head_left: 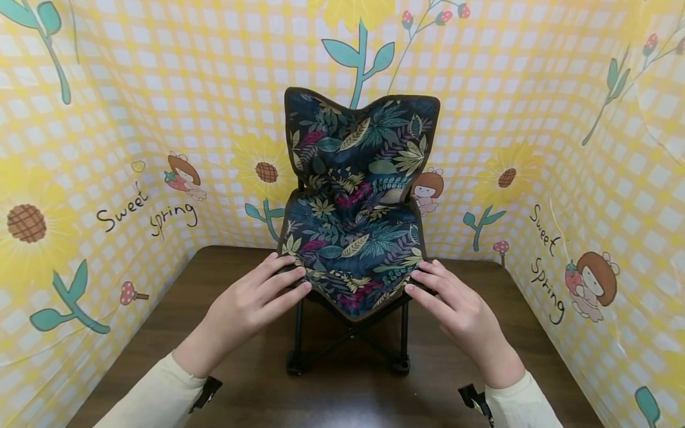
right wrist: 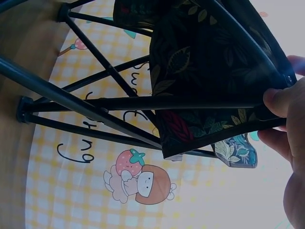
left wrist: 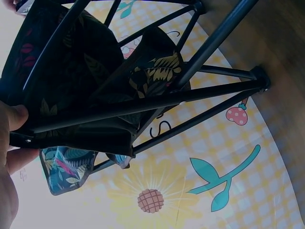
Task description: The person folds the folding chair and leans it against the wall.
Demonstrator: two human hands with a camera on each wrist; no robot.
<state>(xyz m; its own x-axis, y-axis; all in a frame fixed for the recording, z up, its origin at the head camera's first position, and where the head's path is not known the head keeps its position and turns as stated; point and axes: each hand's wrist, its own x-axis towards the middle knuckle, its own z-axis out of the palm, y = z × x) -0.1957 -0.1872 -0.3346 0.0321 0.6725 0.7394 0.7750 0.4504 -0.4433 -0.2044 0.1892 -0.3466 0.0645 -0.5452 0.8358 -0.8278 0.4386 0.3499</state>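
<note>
Sleeves (head_left: 150,397) lead to hands (head_left: 248,303) pinching a chair (head_left: 350,244) at its front corners (left wrist: 27,141), table (head_left: 248,377) beneath, checked cloth (head_left: 225,107) around.

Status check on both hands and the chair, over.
Left hand, right hand: each gripping a front corner of the chair. Chair unfolded, upright on the table. No obstruction seen at either hand.

Dark blue leaf-print chair (head_left: 350,232), yellow-checked backdrop (head_left: 214,89)

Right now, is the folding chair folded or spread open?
Spread open: the folding chair stands upright on the wood-grain tabletop, its leaf-print seat opened out, its crossed black legs splayed below.
</note>
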